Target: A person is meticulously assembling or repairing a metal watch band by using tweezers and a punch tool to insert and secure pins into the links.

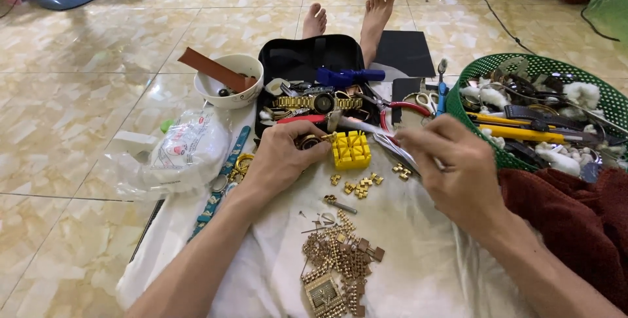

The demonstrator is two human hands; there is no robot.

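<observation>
My left hand (282,156) curls around a small round gold watch part (307,141), pressed against a yellow plastic holder block (350,150) on a white cloth (418,252). My right hand (451,161) pinches a thin metal tool (392,150) whose tip points toward the block. Loose gold links (361,186) lie just below the block. A gold watch with a taken-apart band (337,269) lies nearer to me.
An open black case (307,56) holds a gold watch (318,101), a blue tool (347,76) and red-handled pliers (405,106). A white bowl (229,83) stands left, a plastic bag (186,151) beside it. A green basket (543,105) of tools sits right. My bare feet (366,14) rest beyond.
</observation>
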